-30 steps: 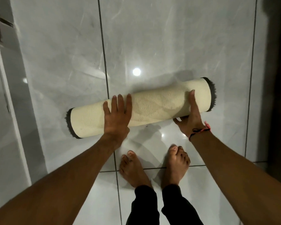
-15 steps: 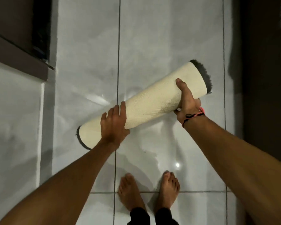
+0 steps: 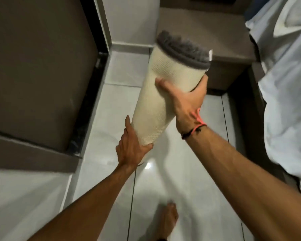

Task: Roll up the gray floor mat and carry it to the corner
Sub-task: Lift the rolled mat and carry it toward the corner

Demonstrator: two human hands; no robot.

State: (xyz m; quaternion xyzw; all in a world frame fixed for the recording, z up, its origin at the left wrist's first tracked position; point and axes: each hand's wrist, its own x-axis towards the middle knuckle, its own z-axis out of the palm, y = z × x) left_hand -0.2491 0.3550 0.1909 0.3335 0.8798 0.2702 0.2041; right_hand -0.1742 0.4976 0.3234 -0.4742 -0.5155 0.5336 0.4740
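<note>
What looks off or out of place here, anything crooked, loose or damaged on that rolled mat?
Nothing stands out. The rolled mat is held tilted off the floor, right hand gripping near its upper end, left hand cupping the lower end. The roll looks tight, with gray pile showing only at the top end.

Rolled mat [image 3: 165, 87], cream backing outward, gray pile at its upper end, held tilted toward one o'clock above the tiled floor [image 3: 181, 180]. Left hand [image 3: 131, 148] cups the lower end; right hand [image 3: 185, 100] grips mid-roll. Bare foot [image 3: 169, 218] at six o'clock.
</note>
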